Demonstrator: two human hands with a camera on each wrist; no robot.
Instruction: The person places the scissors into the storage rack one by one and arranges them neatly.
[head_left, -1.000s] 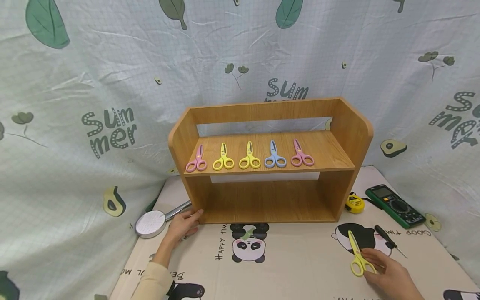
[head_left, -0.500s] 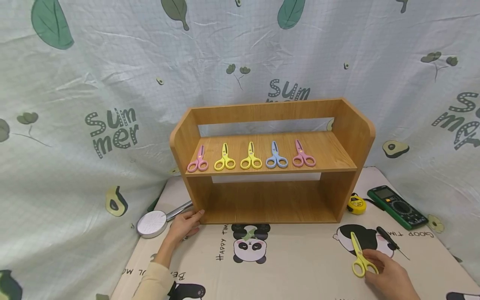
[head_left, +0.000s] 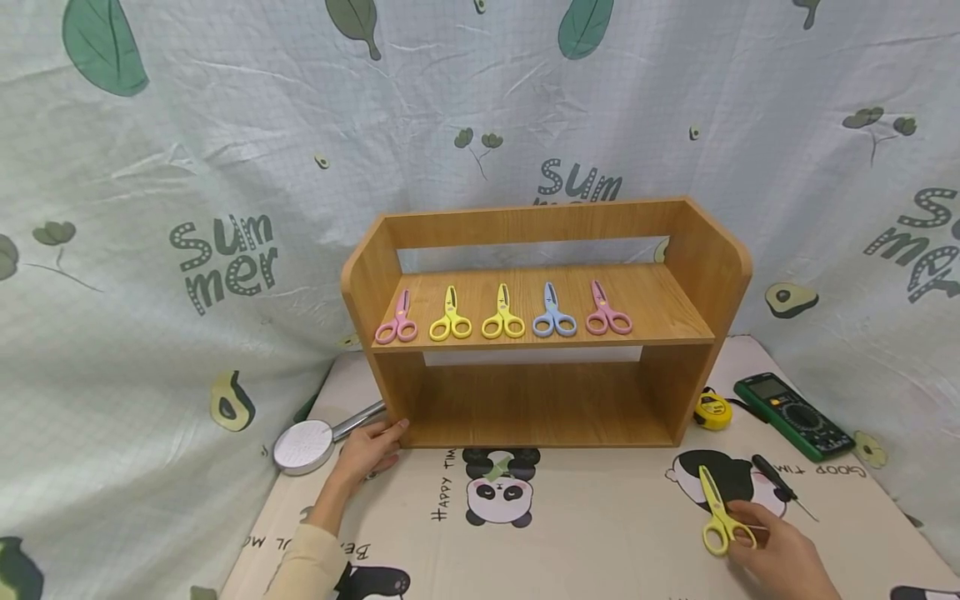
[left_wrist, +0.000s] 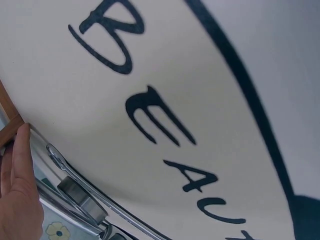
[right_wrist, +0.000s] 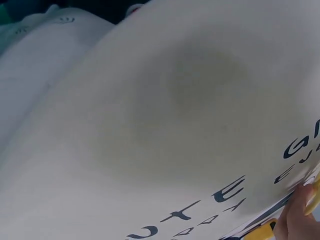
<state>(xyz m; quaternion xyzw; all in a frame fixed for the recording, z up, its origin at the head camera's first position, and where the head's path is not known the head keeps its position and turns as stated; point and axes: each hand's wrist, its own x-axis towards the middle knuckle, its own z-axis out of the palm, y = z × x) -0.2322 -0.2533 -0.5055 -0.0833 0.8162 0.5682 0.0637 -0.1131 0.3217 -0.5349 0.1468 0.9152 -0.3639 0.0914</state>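
My right hand (head_left: 783, 550) pinches a pair of yellow scissors (head_left: 717, 521) by the handles over the front right of the table, blades pointing away. In the right wrist view only part of that hand (right_wrist: 296, 217) and a yellow handle show at the edge. With fingers fairly straight, my left hand (head_left: 363, 454) touches the lower left front corner of a two-tier wooden shelf (head_left: 540, 404). Across its upper tier lie several scissors: pink ones (head_left: 396, 327) at the left, two yellow pairs (head_left: 450, 325), blue ones (head_left: 553, 321) and pink ones (head_left: 607, 321) at the right.
Left of the shelf lies a round white-faced thing (head_left: 303, 447) with a chrome handle, and a metal wrench (left_wrist: 100, 195) beside my left hand. Right of it are a yellow tape measure (head_left: 712, 411), a green multimeter (head_left: 795, 415) and a black-handled screwdriver (head_left: 776, 479). A patterned curtain hangs behind.
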